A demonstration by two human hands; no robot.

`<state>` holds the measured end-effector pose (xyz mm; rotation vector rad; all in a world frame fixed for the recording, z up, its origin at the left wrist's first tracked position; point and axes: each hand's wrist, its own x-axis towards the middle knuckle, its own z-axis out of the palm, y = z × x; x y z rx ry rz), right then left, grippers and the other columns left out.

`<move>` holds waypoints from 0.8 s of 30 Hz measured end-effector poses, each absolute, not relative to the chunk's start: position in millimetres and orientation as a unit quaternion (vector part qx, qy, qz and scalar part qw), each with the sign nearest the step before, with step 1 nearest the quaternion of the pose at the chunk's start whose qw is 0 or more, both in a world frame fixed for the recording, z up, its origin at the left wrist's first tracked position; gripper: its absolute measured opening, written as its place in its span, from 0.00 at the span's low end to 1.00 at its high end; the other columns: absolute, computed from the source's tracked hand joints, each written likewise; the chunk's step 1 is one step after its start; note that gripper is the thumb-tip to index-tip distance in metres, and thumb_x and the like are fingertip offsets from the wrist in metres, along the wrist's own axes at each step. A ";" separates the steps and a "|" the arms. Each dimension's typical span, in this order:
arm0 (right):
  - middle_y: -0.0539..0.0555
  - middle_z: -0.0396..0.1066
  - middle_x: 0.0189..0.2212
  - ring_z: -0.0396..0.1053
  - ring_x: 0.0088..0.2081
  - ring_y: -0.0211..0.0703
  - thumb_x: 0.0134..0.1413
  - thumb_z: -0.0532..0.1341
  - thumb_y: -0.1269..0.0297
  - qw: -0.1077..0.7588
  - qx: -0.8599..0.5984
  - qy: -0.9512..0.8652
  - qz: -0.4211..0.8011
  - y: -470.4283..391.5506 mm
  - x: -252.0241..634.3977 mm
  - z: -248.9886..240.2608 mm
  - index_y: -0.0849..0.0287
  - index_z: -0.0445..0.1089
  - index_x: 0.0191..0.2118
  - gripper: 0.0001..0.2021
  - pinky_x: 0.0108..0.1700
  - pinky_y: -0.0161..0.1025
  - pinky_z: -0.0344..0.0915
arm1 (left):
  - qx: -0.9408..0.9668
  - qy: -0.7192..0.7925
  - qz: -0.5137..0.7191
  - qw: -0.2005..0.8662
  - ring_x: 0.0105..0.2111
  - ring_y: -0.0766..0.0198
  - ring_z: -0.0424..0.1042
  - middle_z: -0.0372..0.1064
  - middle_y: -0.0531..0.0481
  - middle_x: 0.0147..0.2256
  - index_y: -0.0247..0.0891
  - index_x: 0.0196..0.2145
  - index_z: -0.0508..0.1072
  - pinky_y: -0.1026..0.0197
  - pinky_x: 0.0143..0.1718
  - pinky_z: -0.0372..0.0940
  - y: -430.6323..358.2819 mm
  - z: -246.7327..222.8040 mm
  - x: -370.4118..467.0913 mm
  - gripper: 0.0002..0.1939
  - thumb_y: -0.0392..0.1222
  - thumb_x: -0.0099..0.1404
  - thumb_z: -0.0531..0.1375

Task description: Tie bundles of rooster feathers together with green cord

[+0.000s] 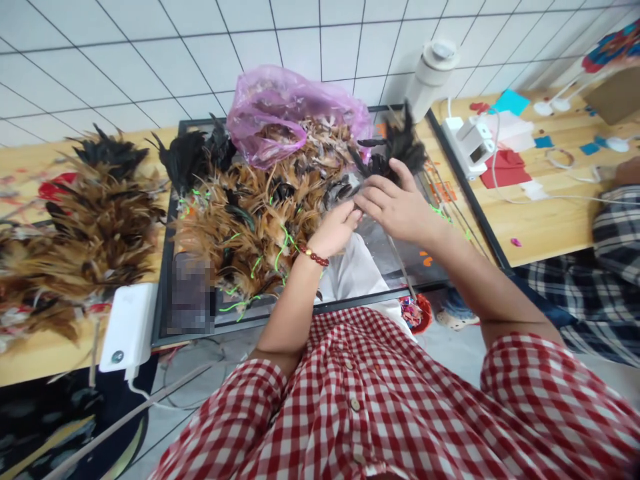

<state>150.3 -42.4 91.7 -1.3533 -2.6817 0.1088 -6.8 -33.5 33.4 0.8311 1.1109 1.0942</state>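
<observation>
- A wall of glossy white square tiles (295,13) with dark joints rises behind a pale, smooth-grained wooden tabletop (560,227).
- On the tabletop lies a grey board with a flat black rim (470,193), partly covered by a loose, shaggy heap of brown, wispy feathers (260,200).
- Bright green, thread-thin strands (281,250) curl over the heap; glossy black feather tufts (183,160) stand at its far left corner.
- A crinkled, translucent purple plastic bag (265,100) gapes behind it, with more brown feathers inside.
- The left hand (334,230), a dark red beaded bracelet (314,255) on its wrist, is at the heap's right edge, fingers drawn together, tips meeting those of the right hand.
- The right hand (395,203) arches palm down, fingers bent, just before a spiky black feather plume (403,143). A thin, straight stick (397,257) runs out below this hand.
- The fingertips hide whatever lies between them, so whether either hand grips the plume or stick cannot be made out.
- Soft white cloth (355,267) lies beneath the hands.
- Right of the board are a blocky white power strip (467,147) and a flat red fabric scrap (505,170); a smooth white cylindrical bottle (433,73) stands near the wall.
</observation>
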 end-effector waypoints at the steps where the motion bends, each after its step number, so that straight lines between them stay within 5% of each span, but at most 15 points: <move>1: 0.55 0.73 0.50 0.63 0.64 0.51 0.73 0.43 0.62 0.061 -0.449 -0.891 0.020 -41.8 152.4 92.5 0.45 0.72 0.54 0.21 0.75 0.56 0.37 | 0.381 0.482 0.479 0.627 0.24 0.70 0.67 0.65 0.56 0.24 0.41 0.39 0.72 0.70 0.26 0.61 -34.3 36.2 -13.1 0.15 0.55 0.66 0.66; 5: 0.59 0.71 0.38 0.68 0.44 0.53 0.70 0.48 0.60 0.118 -0.494 -0.861 0.034 -43.4 160.2 87.9 0.56 0.71 0.42 0.15 0.55 0.53 0.62 | 0.480 0.423 0.452 0.621 0.28 0.67 0.72 0.70 0.53 0.27 0.40 0.40 0.76 0.67 0.31 0.65 -31.5 47.2 -33.7 0.18 0.56 0.63 0.68; 8: 0.55 0.66 0.31 0.65 0.35 0.47 0.70 0.49 0.48 0.273 -0.522 -0.795 0.141 -45.9 158.2 80.0 0.57 0.66 0.37 0.19 0.40 0.44 0.62 | 0.504 0.340 0.497 0.619 0.38 0.63 0.77 0.76 0.48 0.38 0.40 0.46 0.77 0.62 0.42 0.69 -23.7 47.7 -33.7 0.22 0.58 0.61 0.69; 11: 0.47 0.55 0.24 0.55 0.26 0.38 0.63 0.55 0.34 0.404 -0.467 -0.680 0.395 -48.6 147.4 74.3 0.55 0.62 0.33 0.26 0.30 0.37 0.55 | 0.463 0.298 0.561 0.618 0.49 0.61 0.76 0.78 0.47 0.44 0.41 0.48 0.78 0.59 0.51 0.68 -20.9 43.2 -19.5 0.22 0.58 0.62 0.68; 17: 0.41 0.52 0.21 0.46 0.20 0.27 0.48 0.74 0.45 0.410 -0.367 -0.424 0.719 -53.4 130.8 73.3 0.58 0.64 0.33 0.25 0.26 0.32 0.55 | 0.342 0.325 0.485 0.736 0.24 0.72 0.70 0.69 0.55 0.26 0.37 0.35 0.77 0.67 0.28 0.68 -33.7 50.3 -0.6 0.16 0.53 0.65 0.67; 20: 0.41 0.54 0.21 0.47 0.19 0.26 0.51 0.73 0.51 0.382 -0.361 -0.355 0.773 -55.0 129.4 66.2 0.59 0.64 0.33 0.21 0.25 0.31 0.56 | 0.306 0.334 0.455 0.767 0.19 0.75 0.65 0.65 0.58 0.23 0.36 0.34 0.74 0.69 0.24 0.65 -36.2 54.0 -2.6 0.15 0.51 0.65 0.68; 24: 0.43 0.59 0.21 0.55 0.20 0.29 0.49 0.73 0.43 0.413 -0.386 -0.353 0.746 -62.5 119.0 46.2 0.58 0.63 0.34 0.26 0.26 0.33 0.61 | 0.275 0.363 0.456 0.765 0.20 0.74 0.68 0.64 0.59 0.22 0.37 0.34 0.70 0.72 0.22 0.62 -33.2 52.1 -0.8 0.15 0.51 0.67 0.66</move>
